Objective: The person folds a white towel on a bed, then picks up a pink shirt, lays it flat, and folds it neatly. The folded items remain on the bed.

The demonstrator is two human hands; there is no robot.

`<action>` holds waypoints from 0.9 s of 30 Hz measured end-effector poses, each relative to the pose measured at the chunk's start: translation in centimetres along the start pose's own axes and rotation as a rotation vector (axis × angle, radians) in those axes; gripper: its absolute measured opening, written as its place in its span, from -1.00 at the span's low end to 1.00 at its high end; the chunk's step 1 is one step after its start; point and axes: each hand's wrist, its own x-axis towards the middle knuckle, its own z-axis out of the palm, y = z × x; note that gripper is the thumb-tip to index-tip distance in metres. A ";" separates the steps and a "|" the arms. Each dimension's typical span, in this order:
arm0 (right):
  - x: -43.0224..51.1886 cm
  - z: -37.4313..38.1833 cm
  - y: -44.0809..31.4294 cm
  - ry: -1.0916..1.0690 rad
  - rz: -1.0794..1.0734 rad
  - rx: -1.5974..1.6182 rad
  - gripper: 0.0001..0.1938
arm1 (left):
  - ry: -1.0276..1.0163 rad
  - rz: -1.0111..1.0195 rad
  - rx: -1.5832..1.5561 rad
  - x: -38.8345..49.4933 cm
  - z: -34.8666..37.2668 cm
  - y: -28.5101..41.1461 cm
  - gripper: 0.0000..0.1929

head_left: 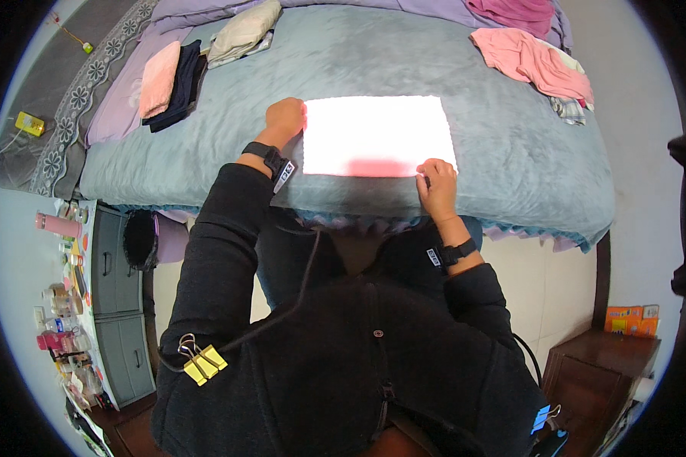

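A rectangular cloth [371,131], probably a towel, lies flat on the blue-grey plush bed cover [371,63]. Glare washes most of it out to white, with pink showing along the near edge. My left hand [286,117] is closed on its left edge, close to the far corner. At the near right corner, my right hand [439,183] pinches the edge between thumb and fingers. Both of my wrists carry black straps with small printed tags.
Folded clothes [171,85] and a beige folded garment [246,34] rest at the bed's far left. Pink clothing [531,63] lies at the far right. A grey drawer cabinet [117,263] bearing bottles and a lidded-looking purple bin [171,237] stand left; a brown wooden cabinet [583,365] stands right.
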 end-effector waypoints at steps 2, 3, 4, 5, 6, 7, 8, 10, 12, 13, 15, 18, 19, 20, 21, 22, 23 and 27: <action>0.2 -0.5 -0.3 -0.053 0.028 0.004 -0.83 | 0.062 0.006 0.009 -0.7 -1.0 -0.1 -0.77; 0.4 -0.8 -0.5 -0.090 0.055 0.010 -0.81 | 0.126 0.041 0.035 -1.2 -1.4 0.1 -0.73; 0.6 -1.1 -0.9 -0.070 0.013 0.019 -0.78 | 0.168 0.067 0.060 -1.8 -1.9 0.6 -0.69; 0.8 -1.2 -1.4 -0.066 -0.015 0.030 -0.74 | 0.299 0.188 -0.011 -2.3 -2.2 1.5 -0.62; 1.0 -1.4 -2.0 -0.046 -0.039 0.047 -0.70 | 0.405 0.299 -0.086 -3.0 -2.3 2.7 -0.53; 1.1 -1.3 -2.7 -0.053 -0.081 0.060 -0.62 | 0.310 0.361 -0.131 -3.8 -2.2 4.0 -0.47; 1.2 -0.8 -3.7 -0.037 -0.127 0.081 -0.53 | 0.269 0.460 -0.198 -5.0 -1.6 5.6 -0.42; 1.3 0.7 -5.7 -0.105 -0.183 0.105 -0.42 | 0.228 0.682 -0.021 -8.6 0.3 8.8 -0.25; 0.8 2.3 -7.3 -0.232 -0.192 0.090 -0.32 | 0.003 0.607 -0.008 -11.3 1.8 10.2 -0.17; 0.6 2.8 -7.5 -0.288 -0.229 0.062 -0.30 | -0.107 0.533 0.081 -12.0 2.3 10.1 -0.15; 0.1 2.9 -6.4 -0.330 -0.203 -0.049 -0.27 | -0.007 0.453 0.055 -13.0 3.2 9.3 -0.14; -0.1 1.8 -3.0 -0.382 -0.036 -0.176 -0.24 | 0.029 0.339 0.079 -13.6 3.8 6.7 -0.12; -0.2 1.0 -1.8 -0.346 -0.004 -0.199 -0.23 | 0.034 0.305 0.093 -13.8 3.9 5.6 -0.12; -0.1 0.2 -0.6 -0.351 0.081 -0.241 -0.23 | 0.031 0.275 0.089 -13.9 3.8 4.6 -0.13; -0.1 -0.7 0.4 -0.304 0.124 -0.277 -0.23 | 0.029 0.247 0.086 -13.8 3.5 3.7 -0.14; -0.2 -1.5 1.1 -0.292 0.145 -0.309 -0.24 | -0.020 0.193 0.090 -13.8 3.2 3.1 -0.16; -0.1 -2.4 1.6 -0.283 0.170 -0.348 -0.24 | 0.018 0.181 0.096 -13.6 2.9 2.6 -0.18; 1.7 -3.0 0.9 -0.273 0.282 -0.413 -0.27 | 0.169 0.222 0.079 -11.3 0.9 2.7 -0.36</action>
